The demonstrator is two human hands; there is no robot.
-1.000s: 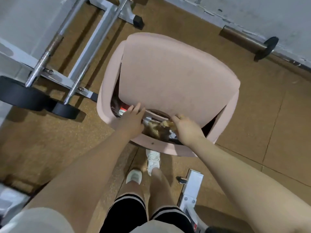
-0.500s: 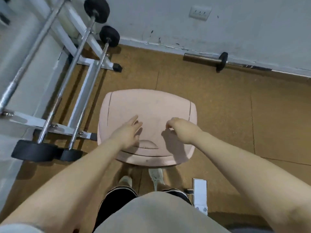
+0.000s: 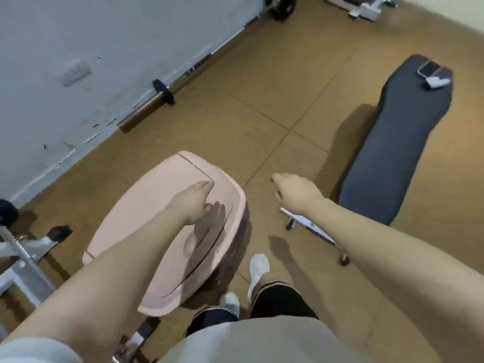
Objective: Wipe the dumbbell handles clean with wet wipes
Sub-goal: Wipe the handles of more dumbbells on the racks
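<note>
Both hands have left the bin lid: left hand (image 3: 195, 203) hovers flat above the closed pink bin (image 3: 146, 221), right hand (image 3: 294, 193) loosely curled, empty. No dumbbell visible; the bench (image 3: 398, 142) lies rightward, nearer the right hand.

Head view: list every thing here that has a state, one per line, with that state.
Pink bin: lid shut.
Left hand: open, above the lid; contact unclear.
Right hand: loosely curled, empty, over the floor.
Bench: flat, small items on its far end.
Barbell: lying along the wall.
</note>
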